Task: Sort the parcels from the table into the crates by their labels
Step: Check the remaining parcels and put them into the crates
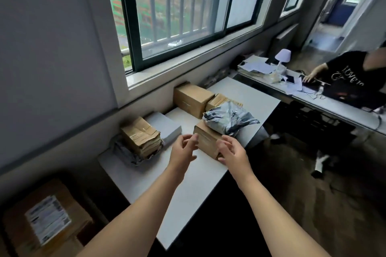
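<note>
Below the tabletop's [188, 194] left end sits a labelled carton [48, 221]. Near the far-left corner a battered parcel [141, 139] lies on a grey bag [123, 152]. Our left hand [182, 150], fingers loosely curled and holding nothing, hovers beside a brown box [206, 142] by the right-hand edge, with a grey mailer [229, 120] on top. Our right hand [234, 152] is spread at the box's near side, possibly touching it.

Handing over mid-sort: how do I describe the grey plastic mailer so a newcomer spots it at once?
Under the big barred window stands a white table with cardboard boxes. Near its right edge, a small brown box lies between the left hand and right hand, and the mailer rests on it. It is the only soft, crinkled grey bag lying on top of a box.
</note>
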A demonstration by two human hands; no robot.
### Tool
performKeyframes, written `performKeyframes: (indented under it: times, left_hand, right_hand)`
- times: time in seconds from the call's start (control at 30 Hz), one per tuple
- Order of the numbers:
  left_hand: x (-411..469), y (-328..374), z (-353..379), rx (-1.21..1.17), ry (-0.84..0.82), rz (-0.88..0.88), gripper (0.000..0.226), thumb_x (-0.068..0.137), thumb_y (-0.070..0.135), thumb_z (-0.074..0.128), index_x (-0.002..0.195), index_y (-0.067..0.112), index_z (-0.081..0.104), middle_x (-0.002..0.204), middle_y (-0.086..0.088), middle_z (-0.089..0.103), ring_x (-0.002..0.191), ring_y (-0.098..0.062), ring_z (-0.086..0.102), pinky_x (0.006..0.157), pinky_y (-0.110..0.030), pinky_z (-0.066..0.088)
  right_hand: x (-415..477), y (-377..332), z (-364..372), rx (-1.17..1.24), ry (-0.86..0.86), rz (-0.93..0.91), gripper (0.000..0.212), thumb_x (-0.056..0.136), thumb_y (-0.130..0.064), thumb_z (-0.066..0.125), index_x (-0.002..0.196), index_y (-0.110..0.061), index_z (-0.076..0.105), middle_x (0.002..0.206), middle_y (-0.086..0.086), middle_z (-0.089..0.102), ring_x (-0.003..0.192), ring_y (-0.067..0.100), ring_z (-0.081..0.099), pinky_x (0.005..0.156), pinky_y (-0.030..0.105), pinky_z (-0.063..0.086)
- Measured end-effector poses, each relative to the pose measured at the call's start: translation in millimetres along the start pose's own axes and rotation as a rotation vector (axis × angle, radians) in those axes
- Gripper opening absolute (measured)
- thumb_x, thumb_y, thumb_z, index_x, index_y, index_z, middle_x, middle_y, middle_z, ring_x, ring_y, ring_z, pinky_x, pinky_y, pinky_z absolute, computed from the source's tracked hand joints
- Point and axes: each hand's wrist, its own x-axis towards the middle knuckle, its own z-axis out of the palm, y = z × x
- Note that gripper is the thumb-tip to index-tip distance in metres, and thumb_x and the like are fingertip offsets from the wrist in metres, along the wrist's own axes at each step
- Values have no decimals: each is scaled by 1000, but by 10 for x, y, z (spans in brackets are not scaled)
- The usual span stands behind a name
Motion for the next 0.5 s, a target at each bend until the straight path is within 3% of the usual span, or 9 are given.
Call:
performKeyframes:
  times: [0.23, 0.37, 0.5]
  left_hand:
    - [821, 65, 225, -69, -31, -54, 34, 98, 42, 61, 117, 14, 60, 105, -3, 69, 96, -16, 66, 84, -41, 53]
    - [1058, -38, 279, -65, -15, -94, 32, 99, 39, 62, 117, 13, 60, 102, -1, 68, 93, -15, 65, 81, -39, 54]
    - [1444, -88, 385, -59, 46, -111, 31, 99, 40, 61, 117, 15, 59, 107, -2, 67, 94, -14, 66, 88, -44, 57]
  right_hand:
    - [739, -11, -108, 7, 63, 24, 29, 96, -28, 67, 124, -21, 60, 122, 4, 67, 102, 8, 64, 82, 33, 54]
    - [1125, 52, -204, -18, 118, 42, 37, 95, -31, 68, 129, -17, 60, 124, 3, 66, 109, 8, 63, 102, 44, 53]
    - [1738, 46, -491, -137, 272, 23, 38, 92, -31, 72, 124, -16, 59, 129, 4, 58, 120, 17, 56, 98, 30, 44]
